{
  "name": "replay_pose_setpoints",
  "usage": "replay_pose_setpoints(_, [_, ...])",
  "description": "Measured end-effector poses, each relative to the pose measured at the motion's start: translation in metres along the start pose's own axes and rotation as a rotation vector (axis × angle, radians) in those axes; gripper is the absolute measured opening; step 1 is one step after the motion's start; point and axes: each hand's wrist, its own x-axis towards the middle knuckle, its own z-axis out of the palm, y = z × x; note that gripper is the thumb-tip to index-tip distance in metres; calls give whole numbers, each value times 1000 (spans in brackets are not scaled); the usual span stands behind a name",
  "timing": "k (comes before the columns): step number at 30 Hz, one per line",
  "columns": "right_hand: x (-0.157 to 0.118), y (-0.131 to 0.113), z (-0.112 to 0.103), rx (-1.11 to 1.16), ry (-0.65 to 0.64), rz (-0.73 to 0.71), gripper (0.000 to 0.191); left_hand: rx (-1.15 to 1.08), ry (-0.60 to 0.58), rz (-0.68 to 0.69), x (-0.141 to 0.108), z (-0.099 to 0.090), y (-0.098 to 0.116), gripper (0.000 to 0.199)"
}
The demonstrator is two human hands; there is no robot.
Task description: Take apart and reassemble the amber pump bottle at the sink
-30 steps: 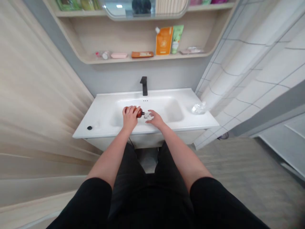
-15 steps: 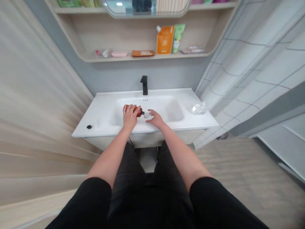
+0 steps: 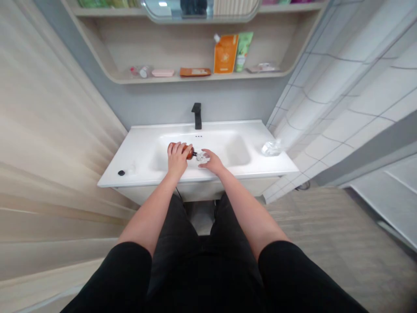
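Centrally, we find an amber bottle point(image 3: 188, 151) lying on its side above a white basin point(image 3: 236, 150), neck pointing right. Our left hand point(image 3: 177, 159) curls around it; our right hand point(image 3: 212, 162), fingers loosely spread, touches a small clear object point(image 3: 202, 157) just beyond the neck.

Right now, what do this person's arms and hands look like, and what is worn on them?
The left hand and right hand are bare, without gloves, and no watch or bracelet shows. The forearms are uncovered, and black short sleeves end around the elbows.
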Motion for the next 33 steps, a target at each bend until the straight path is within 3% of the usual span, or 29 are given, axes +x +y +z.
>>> replay_pose_setpoints(9, [-1, -2, -1, 2, 9, -12, 86, -17, -21, -22, 0, -1, 1, 62])
replay_pose_setpoints(33, [1, 3, 2, 35, -2, -19, 87, 9, -4, 4, 1, -1, 0, 61])
